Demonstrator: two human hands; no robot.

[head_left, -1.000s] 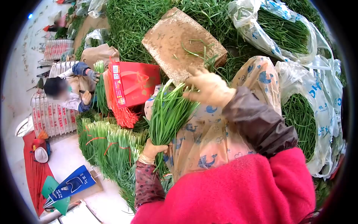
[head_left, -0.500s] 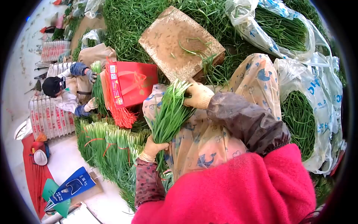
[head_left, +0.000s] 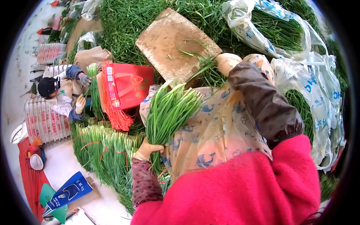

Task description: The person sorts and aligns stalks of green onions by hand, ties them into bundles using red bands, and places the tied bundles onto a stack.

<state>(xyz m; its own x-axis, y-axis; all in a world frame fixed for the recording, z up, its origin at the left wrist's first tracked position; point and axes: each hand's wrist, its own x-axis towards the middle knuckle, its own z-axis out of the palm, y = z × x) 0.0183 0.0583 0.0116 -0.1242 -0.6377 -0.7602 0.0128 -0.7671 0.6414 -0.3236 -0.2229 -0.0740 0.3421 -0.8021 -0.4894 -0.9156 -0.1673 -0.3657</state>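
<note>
My left hand, in a pale glove, is closed round the lower part of a bunch of green stalks, whose pale ends fan out up and to the right over my patterned apron. My right hand, also gloved, is away from the bunch, at the right corner of a worn brown board. Some loose green stalks lie at its fingertips; the fingers point down and are mostly hidden, so their grip cannot be made out.
A red bag with red ties stands left of the bunch. Tied bundles lie below it. Beyond, a co-worker handles stalks. Loose greens spread behind the board; plastic bags of greens are at right.
My right hand has left the bunch's pale ends and moved up and right to the board's corner. The bunch in my left hand has fanned wider. The co-worker's hands have shifted.
</note>
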